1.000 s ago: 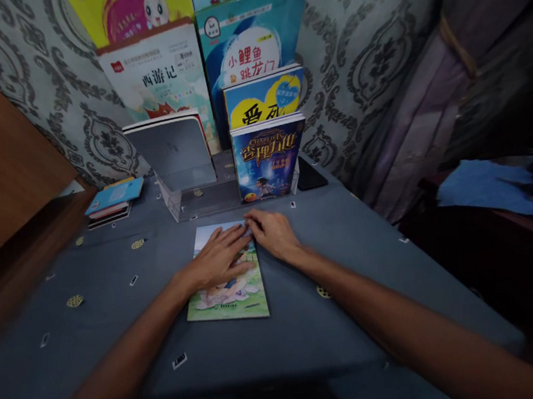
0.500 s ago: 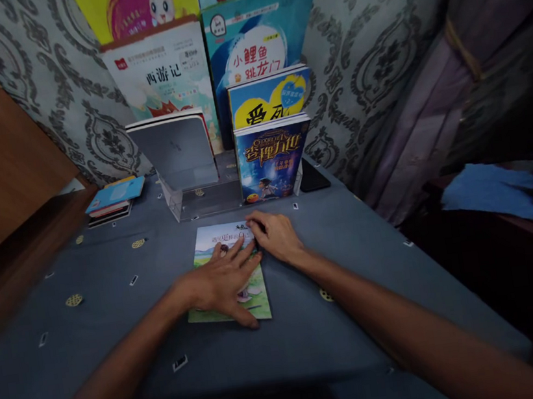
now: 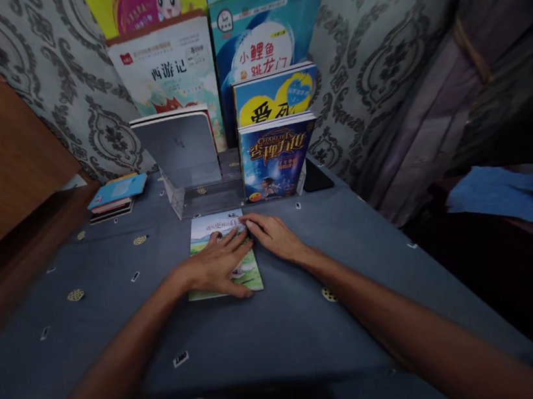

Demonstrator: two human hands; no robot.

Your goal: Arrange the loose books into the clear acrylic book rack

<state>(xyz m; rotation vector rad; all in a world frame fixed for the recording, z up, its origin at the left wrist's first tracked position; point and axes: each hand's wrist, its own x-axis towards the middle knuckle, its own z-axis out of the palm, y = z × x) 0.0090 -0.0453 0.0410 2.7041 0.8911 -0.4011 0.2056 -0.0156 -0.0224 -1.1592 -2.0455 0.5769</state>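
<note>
A thin book with a pale sky and green meadow cover lies flat on the cloth-covered table. My left hand rests palm down across its middle, fingers spread, hiding much of the picture. At the book's upper right edge is my right hand, thumb and forefinger closed on the edge near the corner, the other fingers together. Just beyond the book stands a clear acrylic book stand. In it are a dark blue book on the right and a book with a plain grey cover on the left.
Larger books, such as a white one and a teal one, stand upright behind. A small stack of books lies back left. A flat black object lies right of the stand. Blue cloth is off to the right.
The book has slid away from me toward the stand, with my left hand flat on it. My right hand has stayed by its upper right edge. The view has shifted slightly.
</note>
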